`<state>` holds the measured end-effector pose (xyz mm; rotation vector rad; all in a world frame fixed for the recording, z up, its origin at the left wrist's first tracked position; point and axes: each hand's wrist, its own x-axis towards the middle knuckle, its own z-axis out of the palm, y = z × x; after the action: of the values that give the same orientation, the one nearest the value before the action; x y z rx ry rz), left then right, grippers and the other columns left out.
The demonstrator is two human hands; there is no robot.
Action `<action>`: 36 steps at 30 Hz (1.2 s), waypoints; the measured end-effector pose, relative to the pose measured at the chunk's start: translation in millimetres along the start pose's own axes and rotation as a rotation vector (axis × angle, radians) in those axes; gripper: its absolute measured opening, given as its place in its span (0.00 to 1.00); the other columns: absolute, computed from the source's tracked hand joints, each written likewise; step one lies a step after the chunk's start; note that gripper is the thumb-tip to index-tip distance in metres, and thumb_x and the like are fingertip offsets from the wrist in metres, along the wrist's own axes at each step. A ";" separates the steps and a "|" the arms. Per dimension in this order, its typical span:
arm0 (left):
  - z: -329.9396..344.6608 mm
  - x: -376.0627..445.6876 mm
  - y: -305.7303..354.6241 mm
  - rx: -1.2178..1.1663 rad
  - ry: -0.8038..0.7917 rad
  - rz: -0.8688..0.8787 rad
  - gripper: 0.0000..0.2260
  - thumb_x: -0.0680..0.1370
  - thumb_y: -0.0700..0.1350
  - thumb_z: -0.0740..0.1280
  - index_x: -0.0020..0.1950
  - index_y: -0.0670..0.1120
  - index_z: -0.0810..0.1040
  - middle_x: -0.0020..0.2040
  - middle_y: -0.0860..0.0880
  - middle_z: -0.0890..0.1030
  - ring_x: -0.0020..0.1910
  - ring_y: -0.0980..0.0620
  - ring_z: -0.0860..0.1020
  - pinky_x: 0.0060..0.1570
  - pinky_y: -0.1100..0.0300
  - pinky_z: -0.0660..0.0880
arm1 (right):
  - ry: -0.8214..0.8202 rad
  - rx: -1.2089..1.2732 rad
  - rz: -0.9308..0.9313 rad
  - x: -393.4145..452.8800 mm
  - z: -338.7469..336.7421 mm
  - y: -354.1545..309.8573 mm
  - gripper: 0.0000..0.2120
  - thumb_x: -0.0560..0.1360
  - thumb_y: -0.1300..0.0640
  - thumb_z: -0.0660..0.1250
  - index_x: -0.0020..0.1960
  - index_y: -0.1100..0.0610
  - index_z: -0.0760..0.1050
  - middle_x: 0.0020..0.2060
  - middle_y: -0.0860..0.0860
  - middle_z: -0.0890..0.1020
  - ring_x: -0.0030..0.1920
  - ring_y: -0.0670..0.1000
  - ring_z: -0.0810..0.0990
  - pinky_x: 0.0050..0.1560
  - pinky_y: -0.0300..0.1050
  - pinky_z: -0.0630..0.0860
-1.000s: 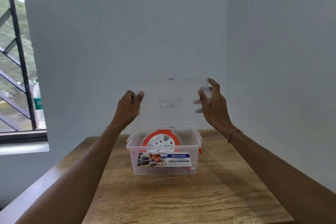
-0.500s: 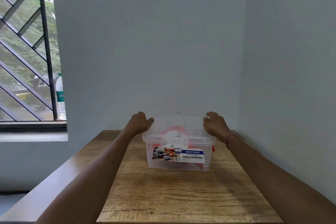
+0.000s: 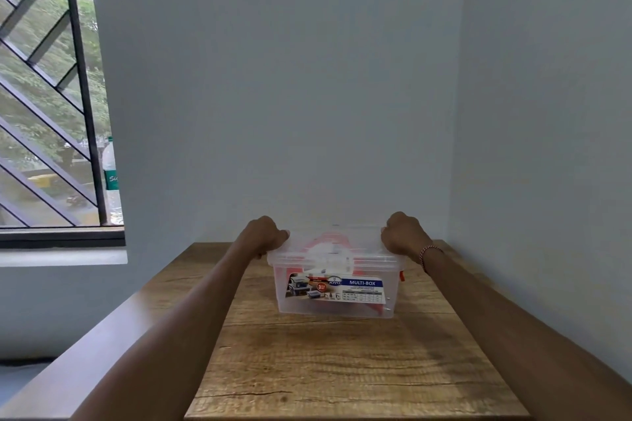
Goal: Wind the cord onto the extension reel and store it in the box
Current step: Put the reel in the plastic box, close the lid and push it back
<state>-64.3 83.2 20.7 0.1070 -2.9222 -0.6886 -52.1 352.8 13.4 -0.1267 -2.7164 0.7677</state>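
On one box (image 3: 333,287), one lid (image 3: 337,251), now lowered; left hand (image 3: 265,236), right hand (image 3: 403,235) fingers clamped on lid ends; one reel (image 3: 328,244) inside.

The box (image 3: 333,304) label reads "MULTI-BOX" and "JOYO".

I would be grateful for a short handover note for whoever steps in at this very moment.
Left hand: closed over the lid's left end.
Right hand: closed over its right end.
The lid lies on the clear box on the wooden table.
The orange reel is inside the box; its cord cannot be made out.
Done: reel stored, lid on.
Left: fasten the orange side latch, which looks unfastened.
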 end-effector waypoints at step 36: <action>44.2 -30.7 -23.8 -1.290 -0.104 -0.178 0.23 0.72 0.44 0.74 0.66 0.43 0.74 0.52 0.41 0.81 0.47 0.44 0.80 0.41 0.52 0.78 | -0.183 1.164 0.274 -42.2 7.1 23.4 0.09 0.73 0.57 0.71 0.50 0.60 0.75 0.46 0.57 0.83 0.47 0.56 0.83 0.50 0.53 0.80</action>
<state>-39.7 84.5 -32.8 0.1752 -1.9788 -2.4082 -14.4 362.1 -16.2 -0.1523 -1.9700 2.3458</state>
